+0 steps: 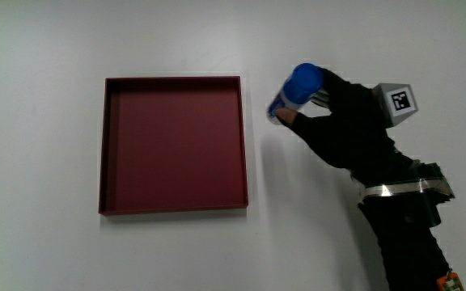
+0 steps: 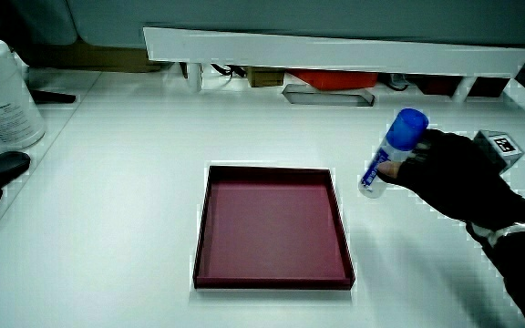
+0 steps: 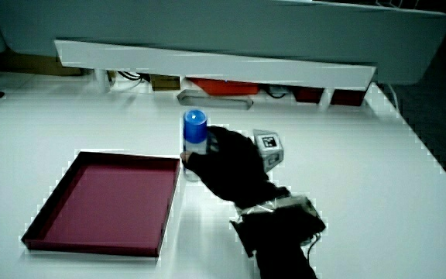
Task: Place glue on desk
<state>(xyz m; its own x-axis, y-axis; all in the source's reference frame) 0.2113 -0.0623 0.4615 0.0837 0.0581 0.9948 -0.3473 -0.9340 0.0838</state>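
Beside the tray: the black-gloved hand (image 1: pixel 342 121) was clamped around a white glue bottle with a blue cap (image 1: pixel 296 91), just off the rim of the shallow square dark-red tray (image 1: pixel 172 208).
Glue position: on or just above the white surface (image 1: pixel 47 48), tilted in a side view (image 2: pixel 392 150), near upright in a side view (image 3: pixel 193 143); base contact could not be confirmed.
Tray contents: none seen.
Step in hand: judged to be the set-down on the surface.
Next move requires: bottle stood upright with its base flat, then fingers released without tipping it.
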